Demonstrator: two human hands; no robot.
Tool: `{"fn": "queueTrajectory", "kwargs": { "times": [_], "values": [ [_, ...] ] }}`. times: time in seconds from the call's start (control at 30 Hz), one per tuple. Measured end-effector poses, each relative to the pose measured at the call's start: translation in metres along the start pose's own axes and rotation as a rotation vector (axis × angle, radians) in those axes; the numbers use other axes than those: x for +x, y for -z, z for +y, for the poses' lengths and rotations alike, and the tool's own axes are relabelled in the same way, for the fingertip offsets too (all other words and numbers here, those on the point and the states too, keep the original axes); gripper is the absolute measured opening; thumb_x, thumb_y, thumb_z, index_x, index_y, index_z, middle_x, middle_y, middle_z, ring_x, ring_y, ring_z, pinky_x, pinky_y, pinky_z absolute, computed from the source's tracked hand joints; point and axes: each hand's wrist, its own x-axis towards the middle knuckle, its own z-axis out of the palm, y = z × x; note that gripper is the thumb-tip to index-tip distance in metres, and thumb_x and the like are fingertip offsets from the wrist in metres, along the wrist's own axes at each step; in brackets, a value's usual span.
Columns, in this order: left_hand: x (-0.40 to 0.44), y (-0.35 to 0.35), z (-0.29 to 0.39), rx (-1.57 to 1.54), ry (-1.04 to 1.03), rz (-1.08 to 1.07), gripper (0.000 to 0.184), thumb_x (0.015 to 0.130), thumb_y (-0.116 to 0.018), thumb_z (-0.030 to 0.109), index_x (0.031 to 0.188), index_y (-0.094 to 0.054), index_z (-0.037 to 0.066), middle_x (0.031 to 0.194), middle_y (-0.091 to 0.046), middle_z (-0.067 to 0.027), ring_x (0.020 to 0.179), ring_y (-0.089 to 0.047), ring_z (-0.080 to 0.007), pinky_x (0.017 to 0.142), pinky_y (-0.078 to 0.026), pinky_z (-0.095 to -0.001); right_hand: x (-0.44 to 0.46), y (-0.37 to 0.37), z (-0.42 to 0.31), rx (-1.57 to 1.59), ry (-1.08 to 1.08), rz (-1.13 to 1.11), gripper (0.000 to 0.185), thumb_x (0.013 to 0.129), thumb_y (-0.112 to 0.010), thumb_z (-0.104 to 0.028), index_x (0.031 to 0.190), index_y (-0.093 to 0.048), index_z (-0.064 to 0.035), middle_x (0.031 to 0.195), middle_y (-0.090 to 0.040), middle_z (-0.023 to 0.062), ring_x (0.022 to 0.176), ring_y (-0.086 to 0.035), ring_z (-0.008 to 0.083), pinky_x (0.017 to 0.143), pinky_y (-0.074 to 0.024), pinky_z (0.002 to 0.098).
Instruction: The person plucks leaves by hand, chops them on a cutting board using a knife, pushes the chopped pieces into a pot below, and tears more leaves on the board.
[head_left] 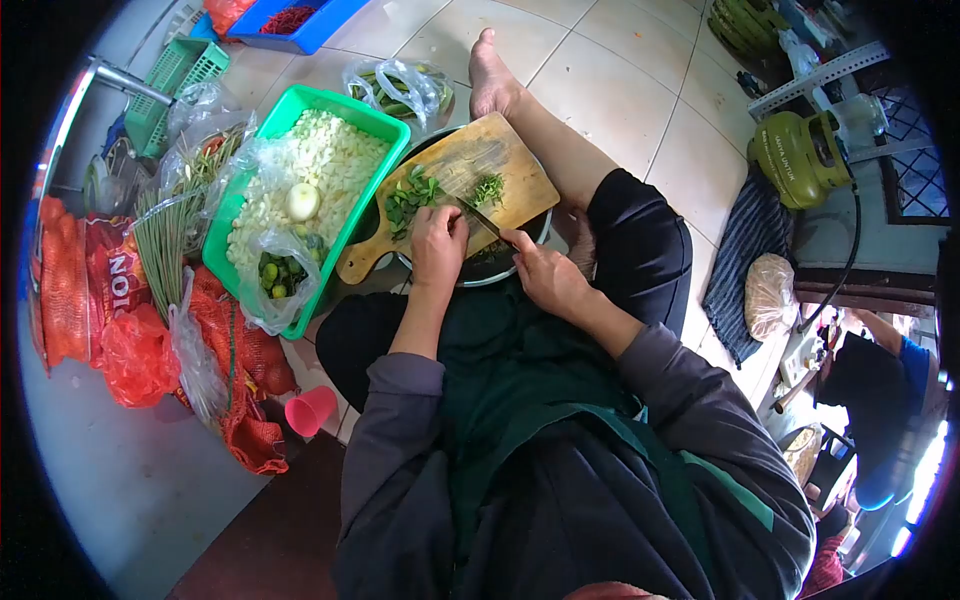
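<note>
On the wooden cutting board, whole green leaves lie left of the knife, chopped leaves beyond it to the right. The blade slants away and leftward from the right hand, which grasps the knife. The left hand, curled beside the blade, is nearer the whole leaves; whether it pinches any cannot be determined.
</note>
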Motion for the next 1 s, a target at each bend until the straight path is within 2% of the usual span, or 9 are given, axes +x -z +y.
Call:
{"fn": "queueTrajectory", "kwargs": {
  "times": [0.13,0.23,0.43,0.63,0.73,0.93,1.0],
  "values": [
    [0.000,-0.001,0.004,0.041,0.051,-0.032,0.012,0.077,-0.069,0.009,0.088,-0.065,0.006,0.084,-0.057,-0.0158,0.073,-0.060,-0.0350,0.065,-0.050,-0.0423,-0.001,-0.002,-0.002,-0.013,-0.027,-0.008,0.037,0.095,-0.048,-0.014,0.131,-0.040,-0.0118,0.084,-0.064,0.0244,0.077,-0.064,0.0411,0.068,-0.0501,0.0520],
    [0.002,-0.006,0.003,0.088,-0.007,0.009,0.013,0.076,-0.070,0.011,0.088,-0.065,0.007,0.085,-0.057,-0.0150,0.075,-0.060,-0.0356,0.067,-0.050,-0.0436,-0.001,0.001,-0.008,-0.075,-0.092,-0.074,0.038,0.094,-0.048,-0.014,0.131,-0.040,-0.0117,0.086,-0.064,0.0241,0.077,-0.064,0.0408,0.068,-0.0502,0.0516],
    [0.006,-0.010,0.005,0.053,0.117,0.004,0.008,0.076,-0.069,0.010,0.082,-0.067,0.006,0.084,-0.059,-0.0156,0.078,-0.060,-0.0359,0.069,-0.050,-0.0423,-0.003,-0.010,0.000,-0.122,-0.054,-0.046,0.041,0.095,-0.047,-0.015,0.136,-0.039,-0.0161,0.085,-0.064,0.0218,0.075,-0.066,0.0392,0.064,-0.0532,0.0488],
    [0.013,-0.008,0.003,0.102,0.172,-0.060,0.007,0.074,-0.069,0.011,0.077,-0.069,0.005,0.081,-0.061,-0.0161,0.078,-0.061,-0.0343,0.069,-0.050,-0.0414,-0.015,-0.002,0.004,-0.103,-0.026,-0.048,0.042,0.094,-0.048,-0.014,0.135,-0.041,-0.0155,0.087,-0.065,0.0220,0.072,-0.066,0.0385,0.060,-0.0533,0.0471],
    [0.015,-0.007,0.005,0.116,0.193,-0.072,0.011,0.075,-0.071,0.014,0.080,-0.071,0.004,0.079,-0.064,-0.0143,0.079,-0.062,-0.0305,0.072,-0.049,-0.0402,-0.012,0.003,-0.001,-0.126,-0.084,-0.090,0.043,0.093,-0.049,-0.013,0.135,-0.041,-0.0164,0.083,-0.064,0.0205,0.070,-0.066,0.0376,0.059,-0.0534,0.0464],
    [0.017,-0.003,0.008,0.143,0.190,-0.101,0.012,0.074,-0.071,0.015,0.080,-0.071,0.004,0.079,-0.064,-0.0141,0.079,-0.062,-0.0306,0.073,-0.050,-0.0399,0.003,-0.007,-0.001,-0.298,0.007,0.005,0.043,0.093,-0.050,-0.012,0.135,-0.042,-0.0173,0.075,-0.062,0.0179,0.069,-0.066,0.0363,0.056,-0.0531,0.0459],
    [0.017,-0.004,0.007,0.140,0.164,-0.084,0.013,0.074,-0.072,0.015,0.080,-0.070,0.004,0.079,-0.064,-0.0140,0.078,-0.063,-0.0300,0.072,-0.050,-0.0398,0.002,-0.011,0.003,-0.182,0.002,0.034,0.042,0.093,-0.050,-0.012,0.134,-0.042,-0.0164,0.078,-0.063,0.0196,0.071,-0.066,0.0363,0.059,-0.0531,0.0462]
  ]
}}
